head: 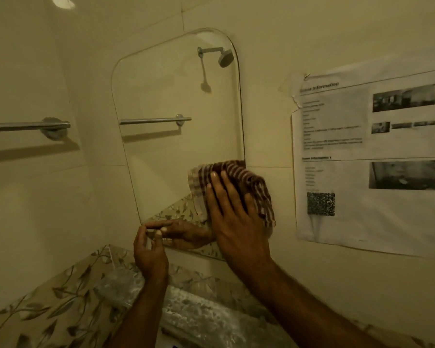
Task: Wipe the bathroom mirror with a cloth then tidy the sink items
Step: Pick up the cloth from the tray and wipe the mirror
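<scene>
Starting at the left, a towel rail (28,126) was seen on the tiled wall. The left hand (150,254) was held just under the mirror's (176,101) lower left corner, fingers loosely curled with the fingertips near the edge of the glass; whether anything was pinched could not be told. Further right, the right hand (234,214) was pressed flat on a striped cloth (239,182) against the mirror's lower right corner, the grip spread, not clenched. The cloth was judged soft, light and easily bunched, best held under a flat palm; the glass was judged stiff, slippery and fragile. A printed notice (372,156) was taped to the wall.
</scene>
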